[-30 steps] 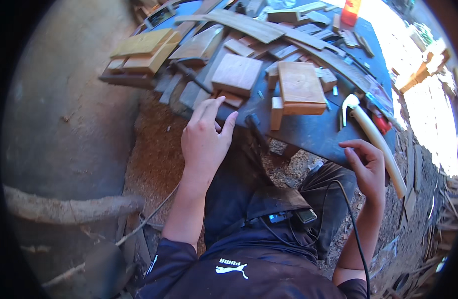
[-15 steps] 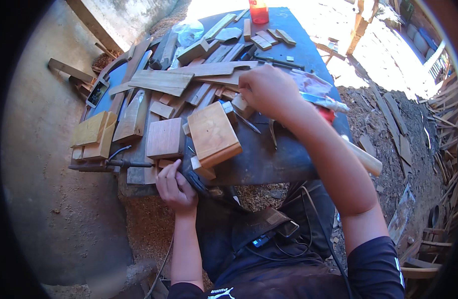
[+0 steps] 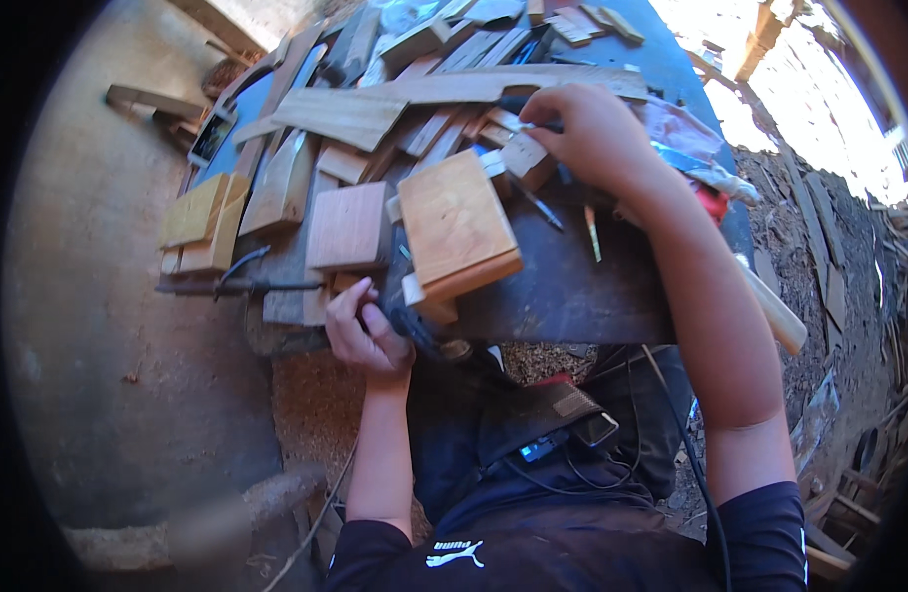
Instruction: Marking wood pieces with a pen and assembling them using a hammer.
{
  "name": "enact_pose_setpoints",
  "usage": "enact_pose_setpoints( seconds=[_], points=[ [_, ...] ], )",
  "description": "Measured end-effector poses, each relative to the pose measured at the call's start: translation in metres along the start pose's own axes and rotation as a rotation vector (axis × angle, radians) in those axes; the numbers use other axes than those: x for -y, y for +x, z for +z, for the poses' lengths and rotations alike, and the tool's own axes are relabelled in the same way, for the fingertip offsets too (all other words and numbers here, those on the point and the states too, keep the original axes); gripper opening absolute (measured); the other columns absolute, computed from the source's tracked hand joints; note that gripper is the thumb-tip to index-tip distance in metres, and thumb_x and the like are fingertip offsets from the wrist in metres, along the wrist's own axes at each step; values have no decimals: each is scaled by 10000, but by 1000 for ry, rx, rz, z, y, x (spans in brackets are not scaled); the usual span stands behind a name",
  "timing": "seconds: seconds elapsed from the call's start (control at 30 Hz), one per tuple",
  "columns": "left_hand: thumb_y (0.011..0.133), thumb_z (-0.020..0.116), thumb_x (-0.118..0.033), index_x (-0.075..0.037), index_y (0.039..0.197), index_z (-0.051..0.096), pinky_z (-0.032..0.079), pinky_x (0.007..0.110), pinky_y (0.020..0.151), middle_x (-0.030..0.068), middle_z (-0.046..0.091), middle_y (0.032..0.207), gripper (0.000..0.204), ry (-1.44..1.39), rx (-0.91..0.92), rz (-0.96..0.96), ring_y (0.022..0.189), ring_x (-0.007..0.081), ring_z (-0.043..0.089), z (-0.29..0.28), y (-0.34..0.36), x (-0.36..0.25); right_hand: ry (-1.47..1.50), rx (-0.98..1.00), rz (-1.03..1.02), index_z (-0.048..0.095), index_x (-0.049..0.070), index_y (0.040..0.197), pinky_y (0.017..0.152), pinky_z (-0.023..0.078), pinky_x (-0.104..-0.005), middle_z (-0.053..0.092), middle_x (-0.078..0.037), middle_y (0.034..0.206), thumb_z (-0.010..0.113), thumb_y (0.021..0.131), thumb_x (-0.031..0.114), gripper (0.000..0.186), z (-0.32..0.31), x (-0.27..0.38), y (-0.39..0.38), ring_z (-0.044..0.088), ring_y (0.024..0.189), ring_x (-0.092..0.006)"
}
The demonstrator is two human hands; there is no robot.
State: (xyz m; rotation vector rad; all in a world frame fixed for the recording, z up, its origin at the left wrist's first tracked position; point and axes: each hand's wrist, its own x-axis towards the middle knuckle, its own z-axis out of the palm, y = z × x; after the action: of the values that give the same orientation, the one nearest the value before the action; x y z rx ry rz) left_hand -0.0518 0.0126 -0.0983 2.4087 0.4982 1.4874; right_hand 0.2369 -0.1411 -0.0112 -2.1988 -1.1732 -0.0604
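Note:
My right hand [image 3: 597, 133] reaches over the cluttered worktable, its fingers curled above a small wood block [image 3: 529, 160]. Whether anything lies between its fingertips is hidden. A long pale board [image 3: 474, 85] lies just beyond that hand. My left hand [image 3: 367, 331] is at the table's front edge, fingers bent together; what they may grip cannot be made out. It is below a pinkish wood block [image 3: 347, 227] and at the end of a dark metal rod [image 3: 247, 287]. Between my hands sits a square, box-like wood piece [image 3: 459, 222], tilted on smaller blocks. A pen [image 3: 543, 208] lies beside it.
Stacked yellowish blocks [image 3: 197, 225] and a tapered block [image 3: 279, 183] stand at the left. Crumpled cloth and plastic [image 3: 701, 163] lie at the table's right side, above a pale wooden handle [image 3: 775, 311]. Wood scraps cover the ground [image 3: 819, 237] to the right.
The whole view has shifted, so the table appears higher and further right. The pale board reaches further right behind my right hand. Both hands stay near the same blocks.

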Motion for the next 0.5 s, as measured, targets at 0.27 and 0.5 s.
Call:
enact_pose_setpoints(
  seconds=[0.27,0.5],
  points=[
    [945,615,-59,14,1122,684,504,327,820,111,663,972,204,-292,120,-247,892,217,646,-36,16,-46,64,126,13,769,22,1077,853,588,-391,779,-163,1013,744,846,123,254,-9,-15,3,750,938,-267],
    [832,857,-159,-48,1255,684,539,352,828,106,724,1021,470,-247,369,-291,885,232,690,-32,42,-64,6,82,13,693,60,1207,854,547,-327,743,-101,1042,763,913,201,333,-32,7,-11,693,956,-181]
  ],
)
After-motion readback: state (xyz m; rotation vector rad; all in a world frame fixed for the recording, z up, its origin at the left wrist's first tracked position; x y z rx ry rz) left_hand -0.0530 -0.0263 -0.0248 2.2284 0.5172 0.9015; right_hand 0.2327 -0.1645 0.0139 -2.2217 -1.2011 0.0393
